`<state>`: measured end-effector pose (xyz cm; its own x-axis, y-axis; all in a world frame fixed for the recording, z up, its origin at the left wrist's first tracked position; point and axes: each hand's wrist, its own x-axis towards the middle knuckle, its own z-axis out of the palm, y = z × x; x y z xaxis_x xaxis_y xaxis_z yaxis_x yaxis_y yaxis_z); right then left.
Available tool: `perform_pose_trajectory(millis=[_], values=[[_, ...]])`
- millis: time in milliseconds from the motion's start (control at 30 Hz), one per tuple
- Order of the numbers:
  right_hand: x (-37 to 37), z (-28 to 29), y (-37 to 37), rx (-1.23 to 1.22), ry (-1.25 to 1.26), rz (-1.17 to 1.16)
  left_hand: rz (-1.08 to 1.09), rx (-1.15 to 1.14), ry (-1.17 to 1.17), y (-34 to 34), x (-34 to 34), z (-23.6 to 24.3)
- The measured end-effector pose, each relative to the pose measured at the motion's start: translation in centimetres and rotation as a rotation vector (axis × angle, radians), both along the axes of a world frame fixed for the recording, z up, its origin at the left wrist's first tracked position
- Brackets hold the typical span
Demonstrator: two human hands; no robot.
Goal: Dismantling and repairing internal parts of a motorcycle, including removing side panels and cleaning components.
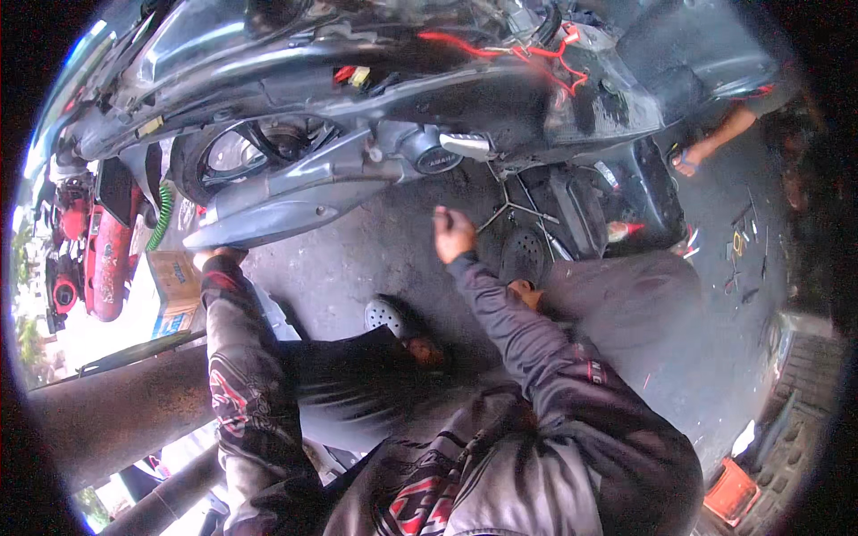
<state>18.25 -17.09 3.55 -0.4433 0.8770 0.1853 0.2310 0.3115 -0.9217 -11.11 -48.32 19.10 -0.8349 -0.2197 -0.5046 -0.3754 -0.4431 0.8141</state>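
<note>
A scooter [500, 98] stretches across the top of the view, with bare frame parts and loose red wiring exposed. Along its lower left side runs a long grey side cover [295, 210] below the wheel. My left hand [220, 255] grips the cover's left tip, its fingers partly hidden by the cover's edge. Over the floor, right of the cover's round cap, my right hand [454, 236] is closed and touches no part of the scooter. Whether something small sits between its fingers, I cannot make out.
A T-shaped wrench [508, 207] lies on the floor near my right shoe. A black plastic part [657, 192] stands beyond it, with several tools [746, 246] further right. A cardboard box [174, 284] and a red machine [112, 259] are at left. Another person's hand [688, 161] shows at upper right.
</note>
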Motion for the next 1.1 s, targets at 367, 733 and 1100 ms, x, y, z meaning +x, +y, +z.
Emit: perform_pose_trajectory(millis=[367,733,1100], values=[[7.0,-11.3,20.0,0.138,-1.239,0.511,-0.15,-0.667,0.028,1.1,2.6,0.6],[7.3,-13.8,19.2,0.324,-1.161,0.707,-0.602,-0.17,-0.264,14.7,20.3,-4.5],[4.7,-9.4,13.2,0.37,-0.868,0.824,-1.145,-0.907,0.058,15.8,27.9,-6.6]])
